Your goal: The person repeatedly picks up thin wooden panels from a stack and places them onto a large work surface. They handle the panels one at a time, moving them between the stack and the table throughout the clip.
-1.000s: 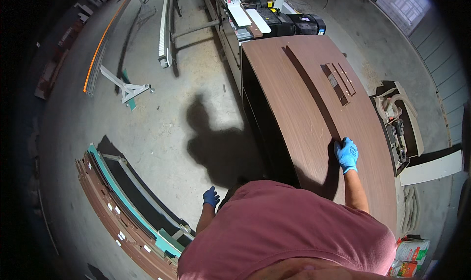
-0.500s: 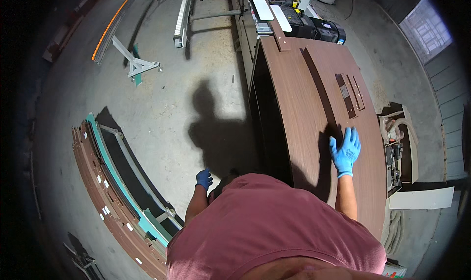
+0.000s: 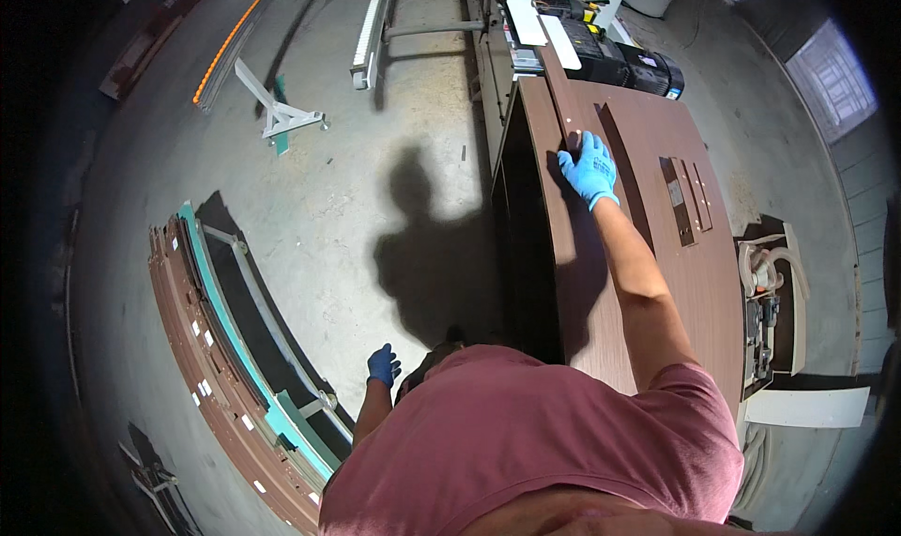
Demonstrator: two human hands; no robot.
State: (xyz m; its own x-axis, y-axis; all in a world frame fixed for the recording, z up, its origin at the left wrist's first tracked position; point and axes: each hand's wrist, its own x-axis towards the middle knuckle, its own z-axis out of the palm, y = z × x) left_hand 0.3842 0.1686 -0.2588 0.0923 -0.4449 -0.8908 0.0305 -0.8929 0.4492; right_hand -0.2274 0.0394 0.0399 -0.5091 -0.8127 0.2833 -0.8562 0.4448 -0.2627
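My right hand (image 3: 591,172), in a light blue glove, is at the near end of a long, narrow brown panel strip (image 3: 559,90). Its thumb lies to the left and its fingers reach over the end, closed about it; the fingers' undersides are hidden. The strip extends from the machine (image 3: 591,48) onto a large wood-grain cabinet-like box (image 3: 694,301). On that top, right of my hand, lie a longer brown board (image 3: 627,165) and several short brown pieces (image 3: 688,198). My left hand (image 3: 383,365), in a dark blue glove, hangs at my side, fingers apart, holding nothing.
A teal-edged rack (image 3: 230,320) at the left bears stacked brown strips (image 3: 202,348) with white labels. Ahead stand a roller conveyor (image 3: 371,34) and a grey stand (image 3: 282,114). A hose and box of fittings (image 3: 765,301) are beyond the cabinet's right edge.
My right hand has moved forward and left from the cabinet top to the strip's end. The strip now extends farther from the machine. My left hand still hangs free.
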